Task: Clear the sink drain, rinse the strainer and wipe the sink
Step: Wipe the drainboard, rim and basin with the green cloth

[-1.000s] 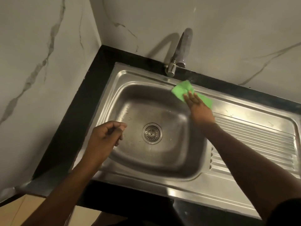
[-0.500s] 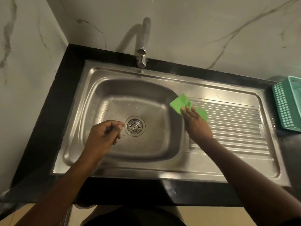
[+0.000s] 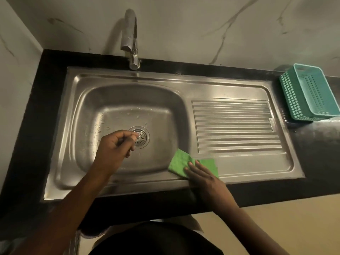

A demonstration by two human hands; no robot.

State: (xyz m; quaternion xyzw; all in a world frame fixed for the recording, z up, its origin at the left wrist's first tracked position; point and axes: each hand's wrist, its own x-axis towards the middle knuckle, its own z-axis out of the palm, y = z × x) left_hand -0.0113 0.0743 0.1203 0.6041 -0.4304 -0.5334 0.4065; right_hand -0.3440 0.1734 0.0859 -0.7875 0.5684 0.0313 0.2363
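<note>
A steel sink with a ribbed drainboard sits in a black counter. The round strainer sits in the drain at the basin's bottom, among scattered water drops. My left hand hovers over the basin just left of the strainer, fingers curled shut with nothing visible in them. My right hand presses flat on a green cloth at the sink's front rim, between the basin and the drainboard. The tap stands at the back; no water runs.
A teal plastic basket stands on the black counter to the right of the drainboard. Marble walls close off the back and the left side. The counter's front edge runs just below the sink.
My right hand has dragged the green cloth from the back rim near the tap, along the basin's right edge, to the front rim. My left hand stayed curled over the basin.
</note>
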